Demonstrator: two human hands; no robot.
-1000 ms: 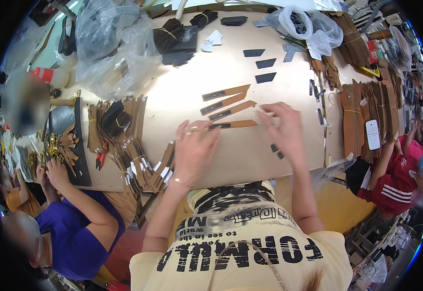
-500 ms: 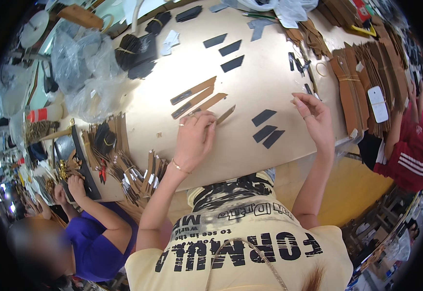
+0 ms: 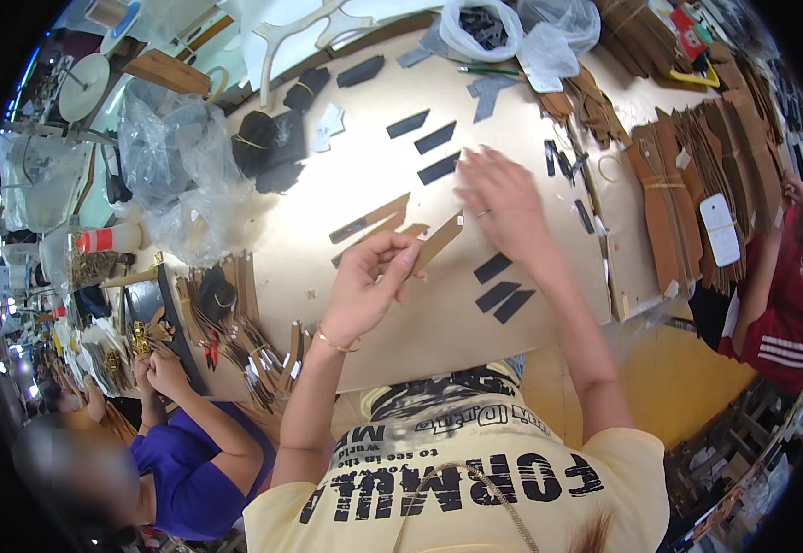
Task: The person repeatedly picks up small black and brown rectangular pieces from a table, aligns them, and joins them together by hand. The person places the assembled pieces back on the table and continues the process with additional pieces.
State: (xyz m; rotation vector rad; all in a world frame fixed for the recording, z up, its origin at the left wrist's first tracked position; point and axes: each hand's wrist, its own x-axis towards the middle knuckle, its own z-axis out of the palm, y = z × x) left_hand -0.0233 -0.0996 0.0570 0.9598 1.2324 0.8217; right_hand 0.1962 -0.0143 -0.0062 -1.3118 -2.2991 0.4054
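pale tan table (image 3: 420, 304): smooth, matt board. thin brown strip (image 3: 438, 242): matt, leather-like, pinched in left hand (image 3: 369, 286) fingers (image 3: 401, 263). flat black parallelogram pieces (image 3: 503, 293): matt. clear crinkled plastic bags (image 3: 175, 157): glossy. thin gold bracelet (image 3: 335, 344): shiny metal.

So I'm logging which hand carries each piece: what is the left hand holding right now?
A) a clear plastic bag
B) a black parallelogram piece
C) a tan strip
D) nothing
C: the left hand is raised off the table, its fingers pinching a tan strip, while the right hand is spread open above the black pieces.
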